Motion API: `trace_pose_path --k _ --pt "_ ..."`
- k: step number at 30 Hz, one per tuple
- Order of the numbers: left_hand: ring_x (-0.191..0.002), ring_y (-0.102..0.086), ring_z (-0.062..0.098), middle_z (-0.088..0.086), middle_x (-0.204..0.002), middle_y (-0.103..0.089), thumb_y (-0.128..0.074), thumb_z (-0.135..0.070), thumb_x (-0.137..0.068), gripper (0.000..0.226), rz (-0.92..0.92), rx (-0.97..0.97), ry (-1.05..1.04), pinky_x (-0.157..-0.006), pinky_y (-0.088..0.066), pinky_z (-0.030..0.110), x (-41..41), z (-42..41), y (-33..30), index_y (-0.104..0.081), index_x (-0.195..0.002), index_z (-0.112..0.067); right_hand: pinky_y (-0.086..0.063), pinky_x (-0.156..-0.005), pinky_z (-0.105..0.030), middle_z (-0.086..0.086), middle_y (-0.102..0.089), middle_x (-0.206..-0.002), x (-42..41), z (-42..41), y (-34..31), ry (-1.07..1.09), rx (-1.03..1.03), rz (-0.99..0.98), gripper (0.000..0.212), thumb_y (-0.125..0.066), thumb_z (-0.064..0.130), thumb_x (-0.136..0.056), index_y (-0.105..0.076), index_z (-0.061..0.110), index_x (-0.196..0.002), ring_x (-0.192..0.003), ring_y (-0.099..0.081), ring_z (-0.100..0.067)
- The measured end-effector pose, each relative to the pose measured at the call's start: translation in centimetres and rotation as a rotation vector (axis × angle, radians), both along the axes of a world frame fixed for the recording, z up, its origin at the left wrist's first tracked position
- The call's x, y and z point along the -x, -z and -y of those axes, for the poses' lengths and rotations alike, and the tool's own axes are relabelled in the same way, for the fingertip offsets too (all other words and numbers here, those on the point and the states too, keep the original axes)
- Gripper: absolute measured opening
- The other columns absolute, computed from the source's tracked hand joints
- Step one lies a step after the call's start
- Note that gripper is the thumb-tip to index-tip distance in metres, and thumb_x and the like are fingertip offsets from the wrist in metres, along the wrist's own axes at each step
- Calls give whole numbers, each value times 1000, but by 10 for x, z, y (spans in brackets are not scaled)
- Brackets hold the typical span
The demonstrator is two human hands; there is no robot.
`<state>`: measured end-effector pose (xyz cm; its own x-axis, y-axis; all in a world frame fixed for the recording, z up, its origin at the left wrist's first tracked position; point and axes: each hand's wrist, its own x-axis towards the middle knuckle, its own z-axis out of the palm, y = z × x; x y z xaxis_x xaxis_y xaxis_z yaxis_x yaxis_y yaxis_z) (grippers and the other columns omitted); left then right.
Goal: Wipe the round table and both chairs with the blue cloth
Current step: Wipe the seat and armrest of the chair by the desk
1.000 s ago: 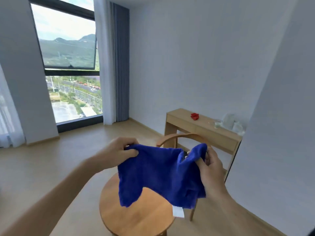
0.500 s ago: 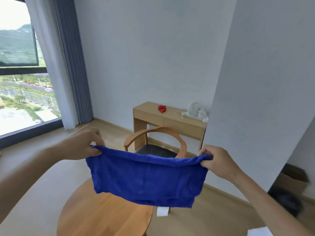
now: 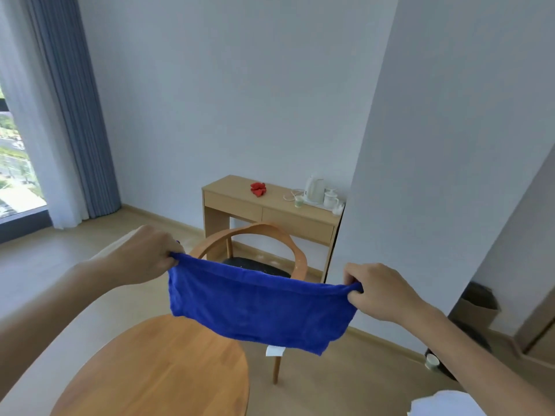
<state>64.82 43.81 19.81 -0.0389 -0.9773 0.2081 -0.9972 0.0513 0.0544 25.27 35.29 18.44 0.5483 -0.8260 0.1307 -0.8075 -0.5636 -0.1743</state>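
L hand: arm comes in from lower left, raised abt chest height; grip closed, fingers curled, pinching the cloth's upper left corner.
R hand: arm in from lower right, a bit lower than L; grip closed too, fingers and thumb pinching the upper right corner.
Cloth: blue, stretched between both hands w/ top edge taut, rest hanging flat. In the air, above far edge of the tabletop and in front of the chair; not touching either as far as I can tell.
Tag: small white one hangs below cloth's bottom edge; no writing readable.
Tabletop: round, wood, lower centre-left, under the cloth's left part.
Chair: curved wood back, dark seat, just behind cloth, partly hidden.
Desk: at far wall; red item, white kettle, cups beside it. No brand legible.
Curtain: grey-blue, far left by window.
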Motion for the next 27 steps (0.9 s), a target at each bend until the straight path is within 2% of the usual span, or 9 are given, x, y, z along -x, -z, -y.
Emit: trace_pose_path --k 2,4,8,10,14,17,20,23,27 --pt "-66 -58 15 -1 -66 -65 -45 -26 -77 30 -20 20 36 -65 -48 32 0 6 5 -74 -80 -18 -36 -57 -20 4 -56 -75 -5 7 4 26 86 -28 12 -52 9 -79 -49 20 -77 -70 -52 -14" --pt "-64 -59 14 -3 -65 -66 -54 -20 -81 22 -43 52 65 -61 -47 27 0 10 6 -75 -80 -19 -35 -56 -20 2 -56 -74 -5 16 6 30 88 9 12 -52 5 -79 -48 16 -76 -68 -51 -15" --pt "-59 -57 10 -7 -65 -67 -66 0 -78 22 -121 135 67 -57 -41 18 0 15 -1 -78 -81 -19 -37 -60 -17 6 -56 -77 1 30 2 -58 -142 158 28 -43 -4 -80 -51 22 -77 -70 -49 -9" --pt "-67 -58 13 -9 -60 -64 -65 4 -73 28 -151 182 51 -54 -41 18 2 16 -6 -78 -76 -21 -37 -68 -15 14 -52 -84 1 35 -1 -119 -199 151 40 -37 -6 -84 -50 31 -82 -80 -48 -3" --pt "-72 -59 4 -13 -59 -63 -63 1 -70 31 -253 214 16 -57 -45 16 19 20 -21 -75 -70 -27 -37 -72 -16 11 -47 -87 0 46 1 -132 -215 158 36 -28 -3 -92 -46 27 -82 -83 -45 -4" --pt "-64 -61 7 -8 -58 -65 -71 -14 -77 14 -344 290 -75 -56 -46 19 36 28 -28 -76 -69 -24 -36 -67 -19 6 -48 -82 3 53 1 -133 -243 206 31 -32 -2 -90 -43 23 -75 -76 -44 -7" --pt "-51 -56 12 -5 -52 -62 -74 -34 -79 23 -302 414 -165 -49 -40 19 52 42 -27 -75 -63 -18 -35 -64 -21 5 -47 -79 6 57 4 -176 -260 206 24 -42 4 -88 -41 23 -74 -71 -43 -7" --pt "-52 -56 9 -4 -51 -62 -74 -28 -80 24 -310 490 -243 -51 -35 16 65 53 -29 -74 -61 -13 -40 -63 -21 10 -50 -82 10 61 9 -218 -218 192 18 -55 20 -87 -43 28 -77 -73 -48 -6" --pt "-58 -54 5 -6 -57 -62 -71 -13 -79 11 -322 468 -321 -54 -35 14 73 61 -33 -75 -68 -14 -37 -69 -13 20 -49 -82 22 74 5 -300 -122 144 31 -54 17 -91 -45 44 -79 -81 -47 2"
